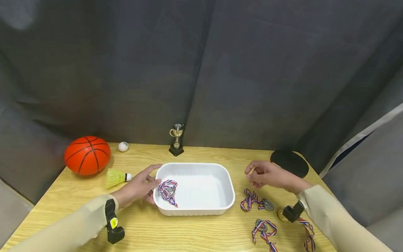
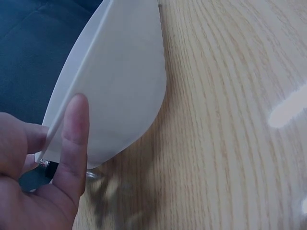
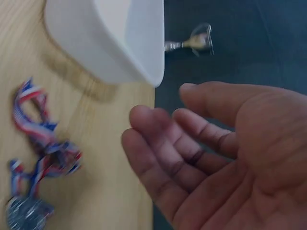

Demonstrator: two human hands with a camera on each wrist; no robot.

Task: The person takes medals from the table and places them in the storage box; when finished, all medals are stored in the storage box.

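The white tray [image 1: 201,206] sits at frame center, 1 medal [image 1: 168,190] inside its left end. The left hand [image 1: 138,187] rests loosely open against the tray's left wall; its wrist view alone shows the thumb [image 2: 72,139] on the rim. The right hand [image 1: 267,175] hovers empty, fingers relaxed, above a medal with a striped ribbon [image 1: 253,201] on the wooden table [image 1: 78,196]. A dark curtain [image 1: 201,70] hangs behind.

Even soft light, blurred wrist views
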